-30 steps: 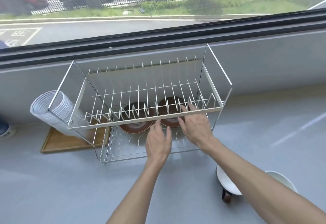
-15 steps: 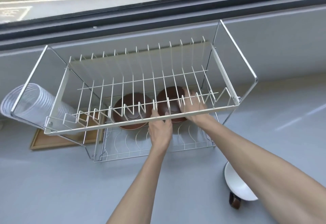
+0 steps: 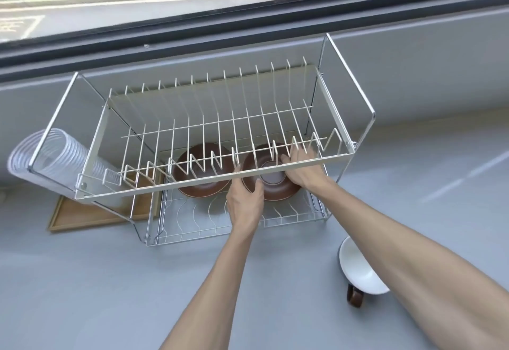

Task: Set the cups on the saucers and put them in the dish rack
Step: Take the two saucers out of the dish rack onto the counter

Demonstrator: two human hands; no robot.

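While both arms reach under the upper tier of the white two-tier wire dish rack (image 3: 220, 140), the left hand (image 3: 243, 202) and right hand (image 3: 304, 170) close their grip on opposite edges of the right-hand round brown saucer (image 3: 271, 181), which sits between them on the lower tier. Two brown saucers lie there, the other saucer (image 3: 201, 173) just beside it, untouched. One white cup with a brown handle (image 3: 359, 269) rests on the grey surface (image 3: 110, 280), partly hidden beneath the right forearm.
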